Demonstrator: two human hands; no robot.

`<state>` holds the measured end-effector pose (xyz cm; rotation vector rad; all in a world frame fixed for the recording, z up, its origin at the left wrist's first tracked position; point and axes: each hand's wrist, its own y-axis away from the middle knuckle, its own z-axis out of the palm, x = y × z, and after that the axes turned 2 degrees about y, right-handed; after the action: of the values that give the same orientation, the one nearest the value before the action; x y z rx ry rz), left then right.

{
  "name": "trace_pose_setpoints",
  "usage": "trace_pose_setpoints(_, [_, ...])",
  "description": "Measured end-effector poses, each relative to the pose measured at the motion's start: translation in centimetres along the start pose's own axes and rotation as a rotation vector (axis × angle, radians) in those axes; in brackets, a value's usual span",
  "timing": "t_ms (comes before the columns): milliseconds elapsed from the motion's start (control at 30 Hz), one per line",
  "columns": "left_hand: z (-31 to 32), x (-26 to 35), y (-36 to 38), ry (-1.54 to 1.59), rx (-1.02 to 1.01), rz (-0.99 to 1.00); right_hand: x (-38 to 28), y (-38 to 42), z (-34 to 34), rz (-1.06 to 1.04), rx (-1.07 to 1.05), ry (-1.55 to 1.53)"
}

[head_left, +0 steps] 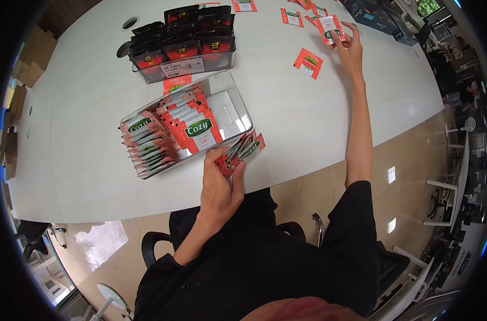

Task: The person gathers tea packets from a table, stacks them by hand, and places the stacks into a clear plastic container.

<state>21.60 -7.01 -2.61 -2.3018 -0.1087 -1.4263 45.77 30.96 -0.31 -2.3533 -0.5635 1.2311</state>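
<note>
My left grip [218, 188] clasps fanned sachets [249, 150] near the basket's [222, 100] five-o'clock corner; towards one o'clock, my right grip [350, 49] pinches a single packet [328, 23]. Fanned edges want steady fingers.

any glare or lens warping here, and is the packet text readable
Head view: strong fisheye, dark corners, table edge bowed; white glare patches on the floor; large "Cozy" lettering reads clearly on the front packet in the bin, finest print too small to make out.

On the table [297, 117], 2 rows of sachets [198, 127] lie in a bin [226, 109] before 1 box [221, 62] of packets [182, 50].
</note>
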Motion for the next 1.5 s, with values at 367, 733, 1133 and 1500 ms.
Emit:
trace_pose_setpoints(367, [-0.1, 0.2, 0.1, -0.006, -0.022, -0.021, -2.1, 0.0, -0.6, 0.004, -0.21, -0.13])
trace_pose_setpoints(733, [0.1, -0.1, 0.1, -0.045, -0.006, 0.018, -4.9, 0.9, -0.5, -0.135, -0.33, 0.034])
trace_pose_setpoints(1133, [0.2, 0.0, 0.1, -0.037, -0.007, -0.002, -0.5, 1.4, 1.9, -0.046, -0.05, 0.393])
trace_pose_setpoints(1500, [0.2, 0.5, -0.2, -0.098, -0.007, 0.055, 1.3, -1.1, 7.8, -0.422, -0.125, 0.322])
